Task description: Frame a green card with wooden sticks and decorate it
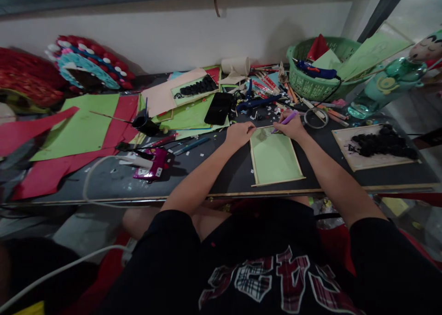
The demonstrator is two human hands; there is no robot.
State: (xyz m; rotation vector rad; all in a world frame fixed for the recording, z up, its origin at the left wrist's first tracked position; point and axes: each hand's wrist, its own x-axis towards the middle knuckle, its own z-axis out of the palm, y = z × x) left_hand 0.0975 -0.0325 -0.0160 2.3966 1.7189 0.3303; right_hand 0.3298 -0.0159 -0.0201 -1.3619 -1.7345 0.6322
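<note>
Purple pen point(289, 117), one, right of centre: your right hand point(292, 128) pinches it, axis diagonal, tip lower-left. Left hand point(239, 135) by one green panel point(275, 159); can't tell grip.

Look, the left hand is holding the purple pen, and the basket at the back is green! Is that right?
Not quite. The head view shows the purple pen in the right hand, not the left hand. The basket at the back is green, as you said.
</note>
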